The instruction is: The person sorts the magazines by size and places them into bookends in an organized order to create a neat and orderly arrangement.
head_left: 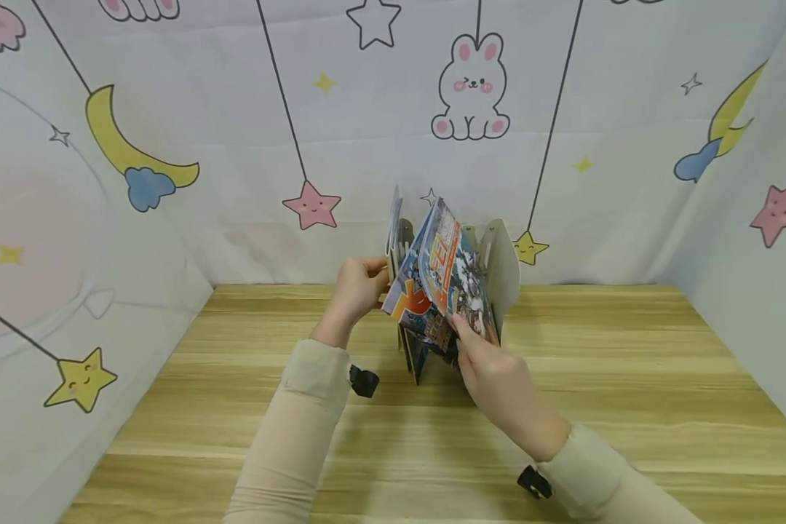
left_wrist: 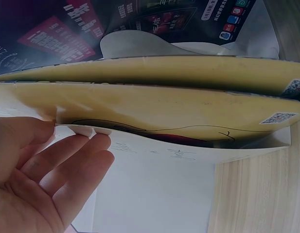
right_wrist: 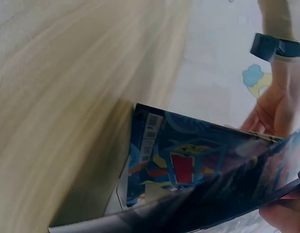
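Note:
Near the middle of the table, my right hand [head_left: 501,378] pinches a glossy magazine [head_left: 461,269] with an orange title, thumb on its cover, and holds it tilted. A second magazine [head_left: 409,302] with orange lettering leans behind it, fanned to the left. My left hand [head_left: 360,284] is at the left side of the upright rack [head_left: 504,269]. In the left wrist view its thumb and fingers pinch the edge of a thin white panel [left_wrist: 154,170] with faint scribbles. Beyond that edge stand yellowish booklets [left_wrist: 179,104]. In the right wrist view a dark blue magazine [right_wrist: 188,155] stands behind the held one.
The wooden table [head_left: 629,378] extends around the rack and both forearms. Close behind the rack hangs a white curtain [head_left: 393,109] with printed stars, moons and a rabbit. Black straps [head_left: 364,381] show at both wrists.

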Motion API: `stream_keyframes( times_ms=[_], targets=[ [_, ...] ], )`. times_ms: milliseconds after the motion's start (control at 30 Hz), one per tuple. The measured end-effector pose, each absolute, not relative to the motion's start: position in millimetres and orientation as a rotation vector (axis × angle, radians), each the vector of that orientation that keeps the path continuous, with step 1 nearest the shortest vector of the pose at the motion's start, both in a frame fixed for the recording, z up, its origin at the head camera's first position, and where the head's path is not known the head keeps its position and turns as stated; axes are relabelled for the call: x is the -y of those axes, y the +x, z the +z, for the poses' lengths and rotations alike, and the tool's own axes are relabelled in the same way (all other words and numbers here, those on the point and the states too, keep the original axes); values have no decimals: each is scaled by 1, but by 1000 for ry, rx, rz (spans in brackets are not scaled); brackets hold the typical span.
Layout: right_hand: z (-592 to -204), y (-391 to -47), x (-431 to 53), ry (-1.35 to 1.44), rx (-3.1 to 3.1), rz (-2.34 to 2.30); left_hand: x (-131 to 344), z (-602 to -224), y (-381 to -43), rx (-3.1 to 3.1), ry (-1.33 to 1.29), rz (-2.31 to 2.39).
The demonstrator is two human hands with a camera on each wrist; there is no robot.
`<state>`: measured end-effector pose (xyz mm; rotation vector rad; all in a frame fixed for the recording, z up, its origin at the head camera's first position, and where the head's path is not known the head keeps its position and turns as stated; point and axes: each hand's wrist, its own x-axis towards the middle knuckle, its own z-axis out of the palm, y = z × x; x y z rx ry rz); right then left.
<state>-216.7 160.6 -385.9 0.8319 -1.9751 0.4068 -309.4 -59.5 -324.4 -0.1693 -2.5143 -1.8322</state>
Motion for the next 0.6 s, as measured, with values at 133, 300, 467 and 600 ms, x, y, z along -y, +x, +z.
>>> stream_keyframes(
  times_ms=[133,300,467,600],
  targets=[
    [-389,-217,-156,853,2001,410,60,-325,-310,2522,-164,-1823],
    [-391,-216,-151,860,2027,409,60,-325,-310,2523,-159,-1814],
    [-394,-216,-148,848,2053,371,60,-325,-310,2515,-159,-1808],
    [-398,-218,-146,830,2037,314,60,-326,-310,2510,-153,-1816]
  ],
)
